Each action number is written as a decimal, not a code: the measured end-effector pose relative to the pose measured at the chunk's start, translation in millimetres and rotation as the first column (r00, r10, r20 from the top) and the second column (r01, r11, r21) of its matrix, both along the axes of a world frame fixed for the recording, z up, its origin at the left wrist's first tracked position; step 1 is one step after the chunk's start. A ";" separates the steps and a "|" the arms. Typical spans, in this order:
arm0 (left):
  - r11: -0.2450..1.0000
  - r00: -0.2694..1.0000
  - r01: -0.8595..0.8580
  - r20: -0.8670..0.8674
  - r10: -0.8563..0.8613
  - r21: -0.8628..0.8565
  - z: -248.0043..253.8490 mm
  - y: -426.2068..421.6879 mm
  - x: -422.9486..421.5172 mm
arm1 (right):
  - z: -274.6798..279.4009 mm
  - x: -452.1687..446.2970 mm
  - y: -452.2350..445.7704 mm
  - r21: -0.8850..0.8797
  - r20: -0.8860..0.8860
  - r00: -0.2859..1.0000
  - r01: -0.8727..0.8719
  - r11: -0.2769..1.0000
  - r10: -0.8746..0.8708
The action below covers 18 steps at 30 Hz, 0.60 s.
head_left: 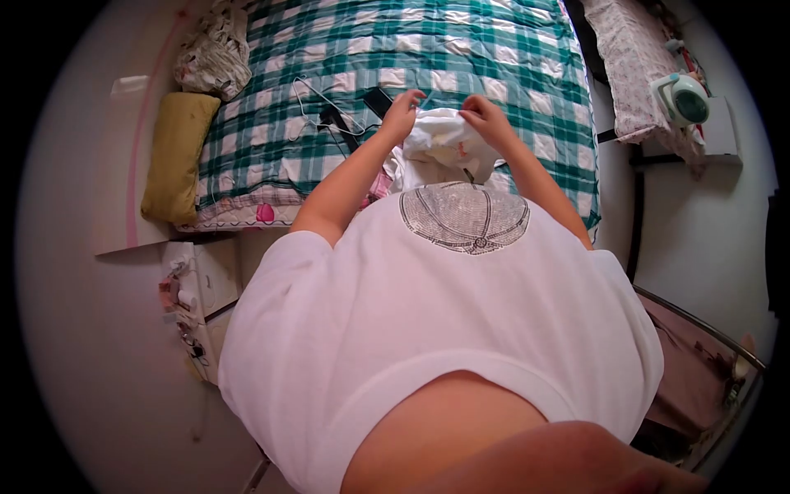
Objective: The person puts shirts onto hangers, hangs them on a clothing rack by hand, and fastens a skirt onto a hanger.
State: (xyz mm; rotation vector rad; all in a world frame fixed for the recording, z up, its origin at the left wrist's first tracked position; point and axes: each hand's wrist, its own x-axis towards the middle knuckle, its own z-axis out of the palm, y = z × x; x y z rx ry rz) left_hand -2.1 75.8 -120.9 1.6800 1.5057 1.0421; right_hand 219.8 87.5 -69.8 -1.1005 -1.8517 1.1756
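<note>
A white garment (444, 142) with a small orange-red print hangs between my hands, close to my body at the bed's near side. My left hand (401, 117) has its fingers closed at the garment's upper left edge. Beside those fingertips shows a thin light-blue piece (426, 100), too small to make out. At the upper right edge, my right hand (487, 122) pinches the cloth. The garment's lower part is partly hidden by my own shirt. Left of my left hand lie a white wire hanger (300, 107) and a dark flat rectangular object (378, 101).
The bed carries a green-and-white checked quilt (346, 41). A mustard pillow (174, 156) and a bundled patterned cloth (216, 53) sit at its left edge. Another black object (336, 123) lies by the hanger. A small white-and-teal appliance (681, 99) stands at the right.
</note>
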 end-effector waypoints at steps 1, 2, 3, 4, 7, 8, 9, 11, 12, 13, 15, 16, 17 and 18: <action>0.993 0.991 0.119 -0.056 -0.120 -0.014 8.3 -2.4 3.2 | 6.9 -5.5 -2.1 -0.087 0.001 0.993 -0.120 0.989 0.120; 0.987 0.985 0.163 -0.059 -0.163 -0.001 8.2 -4.3 7.3 | 13.8 -11.2 -5.5 -0.104 -0.054 0.987 -0.156 0.982 0.151; 0.979 0.977 0.205 -0.063 -0.204 0.014 6.9 -4.6 12.5 | 24.3 -17.8 -10.2 -0.117 -0.108 0.977 -0.194 0.974 0.182; 0.969 0.968 0.246 -0.067 -0.244 0.030 3.9 -3.1 17.2 | 31.9 -22.3 -13.2 -0.127 -0.162 0.964 -0.233 0.964 0.212; 0.948 0.948 0.317 -0.026 -0.317 0.028 -4.7 4.2 26.6 | 38.1 -26.9 -5.6 -0.113 -0.207 0.944 -0.286 0.952 0.259; 0.946 0.946 0.323 -0.006 -0.323 0.025 -3.7 4.7 27.7 | 38.8 -27.5 -3.9 -0.108 -0.225 0.940 -0.286 0.952 0.257; 0.957 0.956 0.291 0.041 -0.290 -0.018 -4.5 5.7 27.4 | 42.7 -25.5 -2.3 -0.100 -0.245 0.946 -0.245 0.964 0.214; 0.948 0.949 0.308 -0.034 -0.312 -0.084 2.5 6.1 20.0 | 57.6 -15.7 -0.9 -0.096 -0.284 0.950 -0.162 0.982 0.129; 0.941 0.944 0.315 -0.067 -0.324 -0.122 2.5 5.4 15.2 | 62.9 -10.1 0.5 -0.029 -0.287 0.952 -0.117 0.993 0.104; 0.953 0.944 0.301 -0.132 -0.304 -0.039 2.9 4.8 12.4 | 63.4 -3.3 3.7 -0.021 -0.312 0.948 -0.063 0.998 0.053; 0.982 0.952 0.172 -0.243 -0.186 -0.079 12.7 2.6 7.5 | 64.1 14.6 11.2 -0.019 -0.350 0.936 0.016 1.000 -0.022; 0.993 0.945 0.104 -0.305 -0.118 -0.062 21.9 2.1 4.2 | 66.8 24.4 14.6 -0.022 -0.364 0.930 0.042 0.999 -0.047; 0.997 0.911 0.077 -0.407 -0.059 0.028 29.2 -0.1 0.1 | 70.0 33.7 15.3 -0.045 -0.392 0.912 0.113 0.993 -0.121; 0.997 0.903 0.058 -0.428 -0.035 0.041 30.9 0.4 -5.1 | 79.7 40.3 12.2 -0.049 -0.419 0.892 0.164 0.985 -0.170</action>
